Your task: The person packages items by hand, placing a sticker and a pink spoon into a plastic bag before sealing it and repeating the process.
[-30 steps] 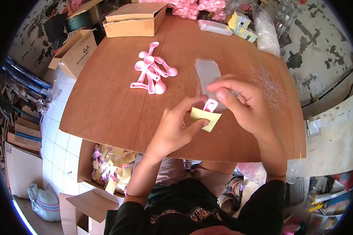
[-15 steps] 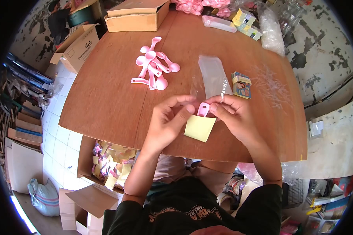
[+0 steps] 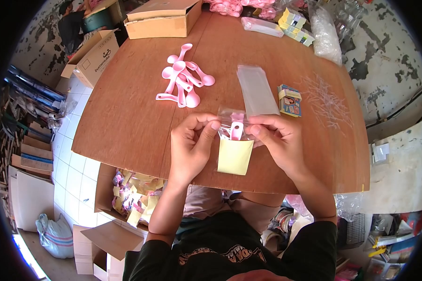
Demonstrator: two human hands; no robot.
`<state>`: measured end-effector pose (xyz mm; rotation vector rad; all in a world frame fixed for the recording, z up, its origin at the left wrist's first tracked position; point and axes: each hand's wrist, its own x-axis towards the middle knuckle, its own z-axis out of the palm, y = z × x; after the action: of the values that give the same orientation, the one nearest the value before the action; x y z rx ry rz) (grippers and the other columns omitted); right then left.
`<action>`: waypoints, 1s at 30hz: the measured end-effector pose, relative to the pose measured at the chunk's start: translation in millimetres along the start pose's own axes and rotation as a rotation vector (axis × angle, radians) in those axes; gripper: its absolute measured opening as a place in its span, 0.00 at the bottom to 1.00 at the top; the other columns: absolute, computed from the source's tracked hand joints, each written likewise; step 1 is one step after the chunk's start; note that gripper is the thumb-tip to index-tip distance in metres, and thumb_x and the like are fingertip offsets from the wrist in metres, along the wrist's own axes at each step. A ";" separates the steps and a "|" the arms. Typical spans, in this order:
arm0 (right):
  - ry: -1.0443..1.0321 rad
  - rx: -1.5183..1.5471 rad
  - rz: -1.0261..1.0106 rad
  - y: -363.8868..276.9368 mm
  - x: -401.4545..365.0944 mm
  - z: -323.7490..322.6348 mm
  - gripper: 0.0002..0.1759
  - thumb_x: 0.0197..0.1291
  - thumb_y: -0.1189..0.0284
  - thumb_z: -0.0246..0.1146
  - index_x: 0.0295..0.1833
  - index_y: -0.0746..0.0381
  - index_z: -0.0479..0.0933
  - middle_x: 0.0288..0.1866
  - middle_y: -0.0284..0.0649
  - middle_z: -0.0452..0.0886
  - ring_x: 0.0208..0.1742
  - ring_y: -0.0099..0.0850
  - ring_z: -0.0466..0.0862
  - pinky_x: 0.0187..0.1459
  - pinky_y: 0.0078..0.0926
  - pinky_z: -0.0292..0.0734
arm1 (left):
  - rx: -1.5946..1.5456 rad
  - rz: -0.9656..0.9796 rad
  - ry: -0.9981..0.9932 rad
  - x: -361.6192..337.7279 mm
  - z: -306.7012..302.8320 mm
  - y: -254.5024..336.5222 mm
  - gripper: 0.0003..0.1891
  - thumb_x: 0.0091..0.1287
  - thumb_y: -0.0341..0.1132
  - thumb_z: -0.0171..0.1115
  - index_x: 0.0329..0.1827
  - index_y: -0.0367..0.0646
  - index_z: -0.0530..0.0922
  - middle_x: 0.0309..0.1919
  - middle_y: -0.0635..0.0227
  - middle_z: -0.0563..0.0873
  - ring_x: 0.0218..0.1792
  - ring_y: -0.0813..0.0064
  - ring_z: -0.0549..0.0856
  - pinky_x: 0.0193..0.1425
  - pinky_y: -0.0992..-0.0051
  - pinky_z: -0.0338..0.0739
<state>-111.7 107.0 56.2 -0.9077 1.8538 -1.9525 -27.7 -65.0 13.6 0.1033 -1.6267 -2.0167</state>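
Between my hands, over the near part of the table, is a clear plastic bag (image 3: 226,113) with a pale yellow card (image 3: 234,157) in it. A pink measuring spoon's handle (image 3: 237,131) with a hole shows above the card; the rest of the spoon is hidden. My left hand (image 3: 194,143) pinches the bag's left upper edge between thumb and fingers. At the right upper edge, my right hand (image 3: 279,140) pinches the same bag. Just beyond lie a stack of flat clear bags (image 3: 258,91) and a banded stack of printed cards (image 3: 290,102).
A pile of pink spoons (image 3: 179,77) lies left of centre on the wooden table (image 3: 122,112). Thin clear strips (image 3: 326,103) are scattered at right. A cardboard box (image 3: 162,21) stands at the back. Below the left edge, a box holds packed pieces (image 3: 136,196). Another person (image 3: 70,28) is at far left.
The bag with the card has shifted slightly left and toward me, and its top now shows flattened above the spoon handle. Both hands keep their pinch on it.
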 end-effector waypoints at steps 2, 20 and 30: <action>-0.014 -0.008 0.005 -1.7 0.1 -0.8 0.09 0.64 0.79 0.60 0.48 0.71 0.79 0.42 0.44 0.84 0.42 0.28 0.85 0.40 0.24 0.87 | -0.007 0.014 0.006 0.4 0.6 1.9 0.07 0.68 0.27 0.60 0.44 0.31 0.79 0.33 0.67 0.86 0.34 0.85 0.81 0.40 0.83 0.76; -0.139 -0.035 -0.115 12.1 0.6 -9.0 0.08 0.62 0.87 0.55 0.41 0.71 0.80 0.40 0.43 0.83 0.39 0.25 0.84 0.39 0.21 0.83 | 0.038 0.082 -0.182 0.9 -13.0 9.5 0.11 0.67 0.18 0.51 0.44 0.34 0.83 0.40 0.64 0.87 0.42 0.80 0.83 0.47 0.79 0.76; -0.190 -0.117 -0.142 12.2 -2.0 -13.1 0.07 0.61 0.85 0.59 0.43 0.72 0.80 0.40 0.42 0.83 0.39 0.24 0.83 0.41 0.19 0.79 | -0.012 0.032 -0.161 -0.9 -14.2 11.2 0.09 0.67 0.18 0.54 0.43 0.33 0.83 0.39 0.63 0.87 0.41 0.80 0.83 0.47 0.80 0.76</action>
<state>-120.8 117.0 44.3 -1.2465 1.8535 -1.7782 -17.4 -78.5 19.9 -0.0910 -1.7026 -2.0555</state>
